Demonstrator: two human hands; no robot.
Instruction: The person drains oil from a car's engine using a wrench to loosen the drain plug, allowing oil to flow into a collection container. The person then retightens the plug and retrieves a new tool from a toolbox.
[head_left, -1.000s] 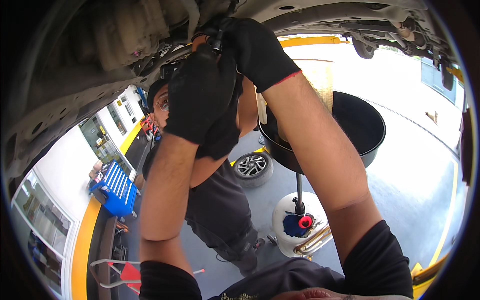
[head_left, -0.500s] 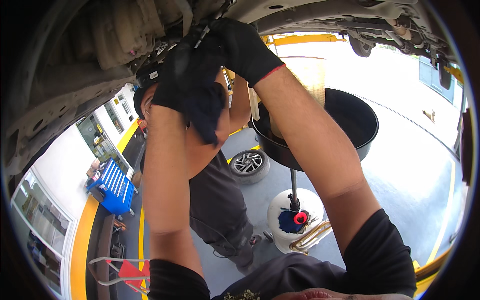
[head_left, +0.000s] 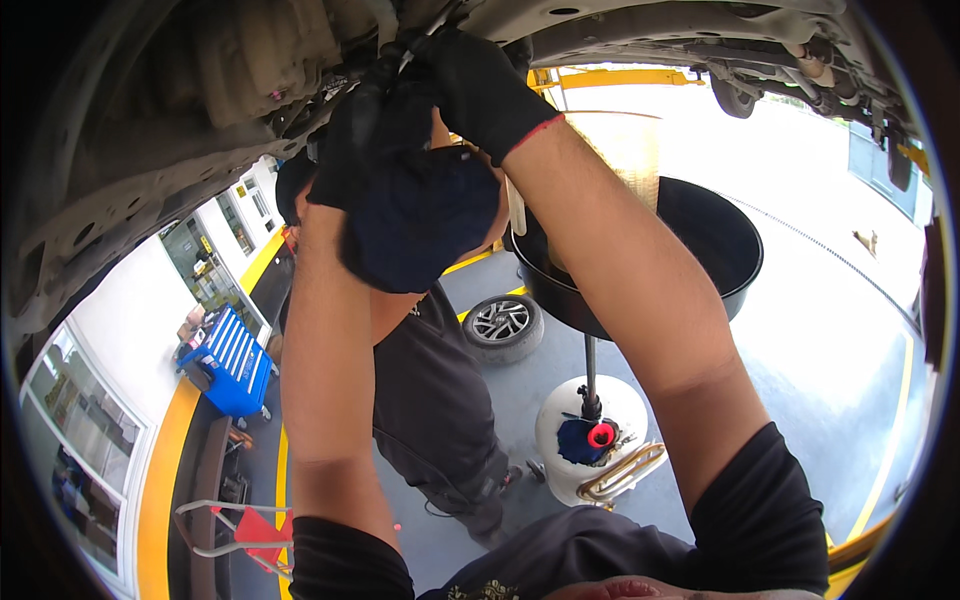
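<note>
Both my hands are raised to the car's underside (head_left: 240,60) in black gloves. My left hand (head_left: 345,150) is closed on a dark navy cloth (head_left: 420,225), which hangs bunched below it. Just to its right, my right hand (head_left: 485,95) has its fingers curled around a slim, shiny metal rod (head_left: 434,27) that slants up among the car's parts. The fingertips of both hands almost meet, and the gloves hide where the rod ends. Behind my arms stands another person in dark trousers (head_left: 440,400), partly covered by the cloth and my left forearm.
A black drain pan (head_left: 720,250) on a pole rises from a white tank (head_left: 550,410) behind my right forearm. A wheel (head_left: 500,325) lies on the floor. To the left stand a blue tool cabinet (head_left: 235,360) and a red-seated metal-framed stool (head_left: 262,540).
The navy cloth has swung right and spread out wider below my left hand. Both hands stay up at the same part of the car, with only small shifts.
</note>
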